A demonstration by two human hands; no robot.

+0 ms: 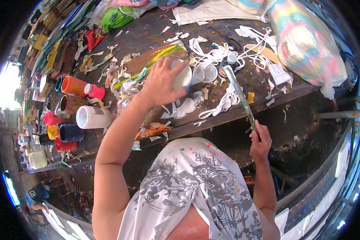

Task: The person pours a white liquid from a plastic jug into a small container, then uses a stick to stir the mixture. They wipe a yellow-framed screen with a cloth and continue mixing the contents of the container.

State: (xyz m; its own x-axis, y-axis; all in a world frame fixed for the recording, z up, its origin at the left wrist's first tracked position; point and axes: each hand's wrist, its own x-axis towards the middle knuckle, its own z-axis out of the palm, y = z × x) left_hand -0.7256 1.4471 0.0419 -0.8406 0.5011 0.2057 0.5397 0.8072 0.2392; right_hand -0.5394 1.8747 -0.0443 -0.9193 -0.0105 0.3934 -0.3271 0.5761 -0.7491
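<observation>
My left hand (164, 82) reaches over the littered table, thumb and fingers curved around a white round tub or lid (183, 76); its far side is hidden by the fingers. My right hand (261, 140) is closed on the lower end of a long, flat, paint-stained stick (241, 94). The stick slants up and away to the left, its far tip beside a small dark bottle (229, 60) with a pale cap. A clear round cup (205, 72) stands between the tub and the bottle. Behind my left hand lies a board (160, 56) smeared with yellow paint.
Several paint pots, among them an orange one (73, 86) and a white one (93, 117), crowd the left. White cords (228, 100) and fabric scraps (128, 86) litter the dark table. A plastic bag of pastel cloth (308, 44) sits far right; another person (38, 196) is lower left.
</observation>
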